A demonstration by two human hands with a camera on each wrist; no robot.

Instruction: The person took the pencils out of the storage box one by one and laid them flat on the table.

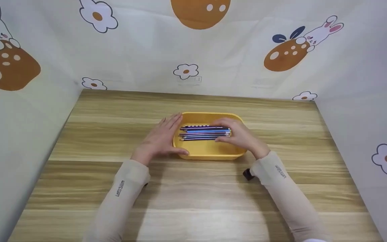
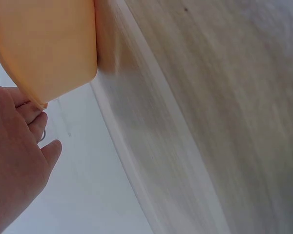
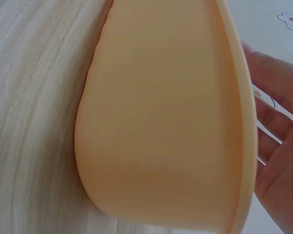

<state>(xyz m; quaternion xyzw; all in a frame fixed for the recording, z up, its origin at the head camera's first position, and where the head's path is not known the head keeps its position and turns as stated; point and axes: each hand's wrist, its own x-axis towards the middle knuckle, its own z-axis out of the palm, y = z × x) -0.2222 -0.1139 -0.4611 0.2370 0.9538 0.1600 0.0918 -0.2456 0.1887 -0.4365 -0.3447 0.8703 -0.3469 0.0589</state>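
Pencils [image 1: 197, 134], mostly dark purple and blue, are bunched lengthwise inside a yellow plastic tub [image 1: 210, 157], with some bare tub floor left showing along the near side. Their right ends are gripped from above by the right hand [image 1: 239, 134], thumb on the near side of the bunch, fingers on the far side. The tub's left end is steadied by the left hand [image 1: 161, 136], fingers pretty much stretched out along the rim and thumb splayed over the near corner. In both wrist views the pencils are hidden by the tub's wall. The tub is set on a wood-grain tabletop [image 1: 96, 134], backed by pale sheeting [image 1: 139, 50] printed with flowers and bunnies. Both forearms are covered by beige sleeves [image 1: 129, 174].
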